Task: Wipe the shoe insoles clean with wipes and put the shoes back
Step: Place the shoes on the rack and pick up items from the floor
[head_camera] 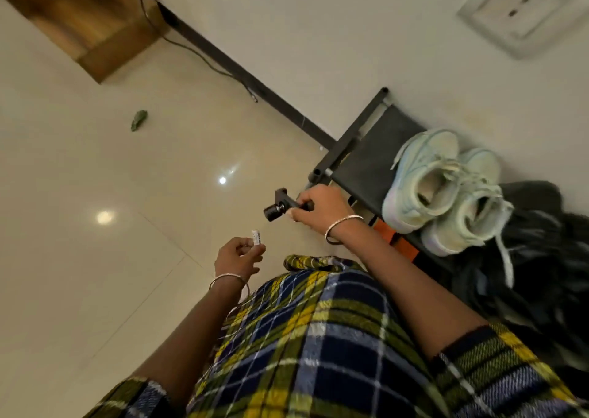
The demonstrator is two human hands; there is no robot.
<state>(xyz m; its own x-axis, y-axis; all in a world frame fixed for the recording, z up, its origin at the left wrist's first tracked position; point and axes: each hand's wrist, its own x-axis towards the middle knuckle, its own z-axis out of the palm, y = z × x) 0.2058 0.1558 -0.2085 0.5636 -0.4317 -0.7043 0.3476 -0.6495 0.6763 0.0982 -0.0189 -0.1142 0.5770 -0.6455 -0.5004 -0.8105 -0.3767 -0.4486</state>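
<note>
Nearest the camera is a plaid garment (pixel 318 338) in navy, yellow and white, with both bare forearms reaching out over it. The left hand (pixel 237 258), a thin bangle (pixel 226 279) at its wrist, pinches a small white cylinder (pixel 257 237) upright between thumb and fingertips. Its printed label is too blurred to read.

Just beyond, the right hand (pixel 322 208) is curled tightly around the stem of a small black device (pixel 280 207) – a short barrel with a bracket on it – held in the air above the floor.

To the right of that hand stands a dark shoe rack (pixel 369 159) set against the wall. The pair of pale mint shoes (pixel 446 191) sits side by side on its top shelf, openings facing the camera, laces loose, neither hand touching them. A dark heap of cloth (pixel 541 258) lies against the shoes on the far side.

Farther off, the glossy cream floor (pixel 95 162) carries a small green scrap (pixel 138 119), and a cable (pixel 197 55) runs along the baseboard toward a wooden cabinet (pixel 89 19).
</note>
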